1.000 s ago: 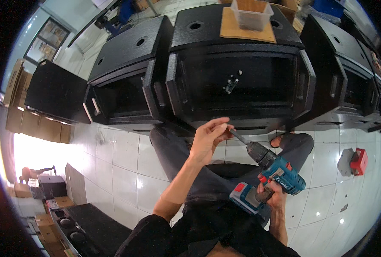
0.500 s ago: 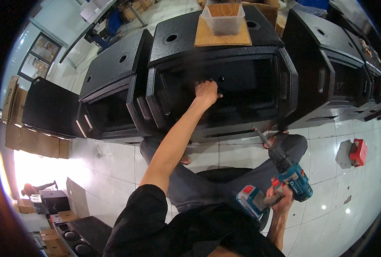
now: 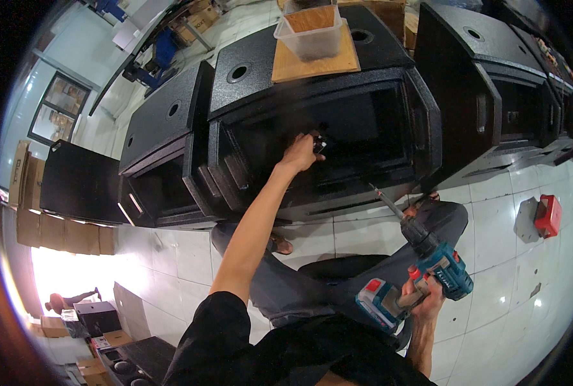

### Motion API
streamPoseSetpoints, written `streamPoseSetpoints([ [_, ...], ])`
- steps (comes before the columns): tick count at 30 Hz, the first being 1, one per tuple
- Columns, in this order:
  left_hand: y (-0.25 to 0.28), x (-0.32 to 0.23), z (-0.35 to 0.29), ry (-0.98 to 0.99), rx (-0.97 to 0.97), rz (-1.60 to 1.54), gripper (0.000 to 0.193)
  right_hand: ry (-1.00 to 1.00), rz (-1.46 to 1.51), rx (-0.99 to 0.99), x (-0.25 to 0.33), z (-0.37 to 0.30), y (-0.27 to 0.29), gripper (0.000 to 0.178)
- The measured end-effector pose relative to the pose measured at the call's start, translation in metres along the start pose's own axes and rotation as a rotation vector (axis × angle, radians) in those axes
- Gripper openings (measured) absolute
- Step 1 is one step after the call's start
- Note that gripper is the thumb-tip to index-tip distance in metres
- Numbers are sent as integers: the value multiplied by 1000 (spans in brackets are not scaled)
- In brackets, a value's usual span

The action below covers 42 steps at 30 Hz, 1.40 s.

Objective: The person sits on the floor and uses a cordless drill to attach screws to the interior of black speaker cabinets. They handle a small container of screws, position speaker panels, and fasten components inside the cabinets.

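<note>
Two hands (image 3: 301, 154), one drill (image 3: 446, 267), one small part (image 3: 320, 145), one tub (image 3: 309, 48) and one board (image 3: 318, 71) show. There are at least three cabinets (image 3: 251, 93), one red box (image 3: 548, 216) and one window (image 3: 59, 108).

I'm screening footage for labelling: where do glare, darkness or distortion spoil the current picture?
In the head view, glare washes out a patch far left, and spots glint on the tiled floor; inside the dark middle cabinet, small parts at the left hand are hard to read; edges bend toward the rim.
</note>
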<state>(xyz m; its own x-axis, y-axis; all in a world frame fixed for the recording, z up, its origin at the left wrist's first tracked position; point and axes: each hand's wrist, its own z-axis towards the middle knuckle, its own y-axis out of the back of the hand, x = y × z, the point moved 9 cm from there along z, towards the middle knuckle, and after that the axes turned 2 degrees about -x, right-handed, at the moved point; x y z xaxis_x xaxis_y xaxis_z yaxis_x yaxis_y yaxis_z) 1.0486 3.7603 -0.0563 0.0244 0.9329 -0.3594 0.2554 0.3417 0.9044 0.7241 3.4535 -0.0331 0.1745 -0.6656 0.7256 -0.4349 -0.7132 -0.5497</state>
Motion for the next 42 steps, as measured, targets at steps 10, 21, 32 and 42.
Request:
streamPoseSetpoints([
  [10,29,-100,1,-417,-374,227,47,24,58,42,14,24,-17,38],
  [21,15,-136,53,-612,-512,205,40,162,45,-220,32,94,-110,20],
  [32,9,-120,45,-571,-638,292,38,225,-45,-216,33,132,-162,19],
  [42,-2,-113,56,-470,-466,102,46,253,-136,-259,38,145,-172,17],
])
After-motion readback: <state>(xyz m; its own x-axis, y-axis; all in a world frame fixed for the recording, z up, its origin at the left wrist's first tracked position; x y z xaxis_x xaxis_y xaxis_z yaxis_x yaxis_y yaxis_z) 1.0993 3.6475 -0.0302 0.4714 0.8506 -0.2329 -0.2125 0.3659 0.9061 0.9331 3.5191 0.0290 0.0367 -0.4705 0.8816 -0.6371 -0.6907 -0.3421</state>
